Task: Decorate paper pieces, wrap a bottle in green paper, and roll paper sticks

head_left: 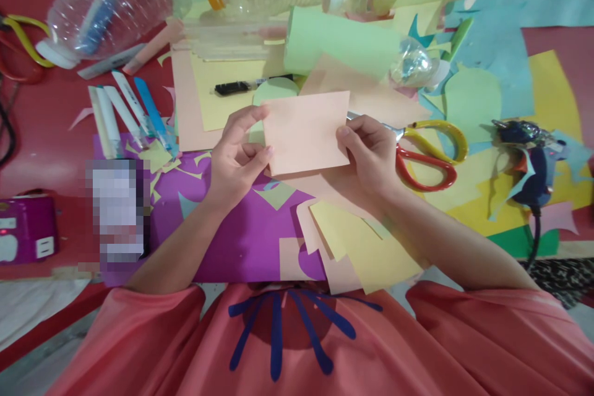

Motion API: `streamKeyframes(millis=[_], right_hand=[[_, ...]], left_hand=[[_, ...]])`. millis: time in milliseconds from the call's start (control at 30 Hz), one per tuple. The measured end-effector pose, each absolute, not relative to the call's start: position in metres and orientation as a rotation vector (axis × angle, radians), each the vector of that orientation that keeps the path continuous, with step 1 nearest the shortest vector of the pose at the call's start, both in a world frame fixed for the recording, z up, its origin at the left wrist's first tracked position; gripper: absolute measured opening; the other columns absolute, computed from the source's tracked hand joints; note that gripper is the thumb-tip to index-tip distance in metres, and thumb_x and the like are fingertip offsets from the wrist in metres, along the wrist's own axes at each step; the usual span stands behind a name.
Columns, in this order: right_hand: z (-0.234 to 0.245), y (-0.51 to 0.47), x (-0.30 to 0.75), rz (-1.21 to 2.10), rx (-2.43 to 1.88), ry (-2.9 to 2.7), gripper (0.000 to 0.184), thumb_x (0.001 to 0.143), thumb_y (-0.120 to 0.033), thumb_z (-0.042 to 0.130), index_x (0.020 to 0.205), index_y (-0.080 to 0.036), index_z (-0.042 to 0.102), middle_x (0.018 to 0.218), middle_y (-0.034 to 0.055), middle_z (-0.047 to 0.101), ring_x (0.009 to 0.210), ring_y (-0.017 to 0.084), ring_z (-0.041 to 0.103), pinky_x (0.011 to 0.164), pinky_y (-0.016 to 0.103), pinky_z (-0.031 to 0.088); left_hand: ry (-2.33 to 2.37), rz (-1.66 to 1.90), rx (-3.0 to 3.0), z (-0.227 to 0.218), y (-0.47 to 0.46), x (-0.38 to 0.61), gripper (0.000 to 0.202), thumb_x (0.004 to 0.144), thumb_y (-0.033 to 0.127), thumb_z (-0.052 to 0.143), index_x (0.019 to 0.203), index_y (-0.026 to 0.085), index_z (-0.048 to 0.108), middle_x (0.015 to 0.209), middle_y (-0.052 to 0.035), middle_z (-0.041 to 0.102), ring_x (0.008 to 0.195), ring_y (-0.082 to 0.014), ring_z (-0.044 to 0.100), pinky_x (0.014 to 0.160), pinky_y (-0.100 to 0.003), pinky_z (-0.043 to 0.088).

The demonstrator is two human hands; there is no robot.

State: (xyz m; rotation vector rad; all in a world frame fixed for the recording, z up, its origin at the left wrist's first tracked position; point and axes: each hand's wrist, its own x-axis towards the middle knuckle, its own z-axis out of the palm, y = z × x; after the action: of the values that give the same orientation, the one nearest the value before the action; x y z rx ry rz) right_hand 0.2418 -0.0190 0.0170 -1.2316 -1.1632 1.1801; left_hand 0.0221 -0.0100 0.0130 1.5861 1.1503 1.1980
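Observation:
A pale peach rectangle of paper (307,133) is held up between both hands above the cluttered table. My left hand (244,148) pinches its left edge, with fingertips at the upper and lower corners. On the opposite edge, my right hand (369,145) grips the paper between thumb and curled fingers. Just beyond the right hand lie scissors (429,154) with one yellow and one red handle; their blades are partly hidden behind the hand and paper. A black pen (234,86) rests on yellow paper behind the left hand. Purple paper (250,241) spreads beneath the arms.
Clear plastic bottles (139,0) line the back, one wrapped in green paper (338,40). Several markers (125,108) and a phone (118,210) lie at left. A dark blue corded tool (533,173) sits at right. Yellow and peach offcuts (366,247) lie near the front edge.

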Motion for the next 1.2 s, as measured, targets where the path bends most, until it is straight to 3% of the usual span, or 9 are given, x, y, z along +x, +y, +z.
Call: streamKeyframes(millis=[467, 833, 1067, 1200], right_hand=[[0.0145, -0.02, 0.2399, 1.249, -1.218, -1.011, 0.029, 0.084, -0.04, 0.067, 0.069, -0.021, 0.051, 0.057, -0.0065, 0.034, 0.053, 0.007, 0.031, 0.051, 0.023, 0.028], [0.0125, -0.0171, 0.2452, 1.164, -1.254, -1.072, 0.027, 0.086, -0.036, 0.064, 0.067, -0.02, 0.053, 0.056, -0.0064, 0.037, 0.052, 0.007, 0.032, 0.05, 0.023, 0.027], [0.0157, -0.0175, 0.2431, 1.148, -1.265, -1.054, 0.026, 0.086, -0.033, 0.063, 0.067, -0.02, 0.053, 0.057, -0.0062, 0.037, 0.052, 0.007, 0.034, 0.051, 0.022, 0.032], [0.0134, -0.0178, 0.2422, 1.187, -1.242, -1.006, 0.025, 0.085, -0.034, 0.064, 0.068, -0.02, 0.054, 0.056, -0.0066, 0.037, 0.051, 0.006, 0.033, 0.05, 0.022, 0.029]], left_hand=[[1.045, 1.13, 1.551, 0.0164, -0.01, 0.0197, 0.053, 0.076, 0.036, 0.075, 0.127, 0.037, 0.059, 0.144, -0.0055, 0.047, 0.064, -0.0067, 0.064, 0.047, -0.019, 0.056], [0.959, 1.06, 1.495, 0.0172, -0.0095, 0.0201, 0.064, 0.072, 0.046, 0.078, 0.131, 0.037, 0.054, 0.153, -0.0063, 0.036, 0.057, -0.0023, 0.061, 0.049, -0.018, 0.057], [0.958, 1.034, 1.523, 0.0174, -0.01, 0.0196, 0.069, 0.069, 0.038, 0.081, 0.131, 0.044, 0.052, 0.154, -0.0039, 0.035, 0.056, -0.0037, 0.061, 0.05, -0.023, 0.059], [0.925, 1.015, 1.501, 0.0181, -0.0089, 0.0193, 0.071, 0.069, 0.042, 0.082, 0.133, 0.045, 0.051, 0.155, -0.0027, 0.032, 0.059, -0.0046, 0.063, 0.052, -0.023, 0.06]])
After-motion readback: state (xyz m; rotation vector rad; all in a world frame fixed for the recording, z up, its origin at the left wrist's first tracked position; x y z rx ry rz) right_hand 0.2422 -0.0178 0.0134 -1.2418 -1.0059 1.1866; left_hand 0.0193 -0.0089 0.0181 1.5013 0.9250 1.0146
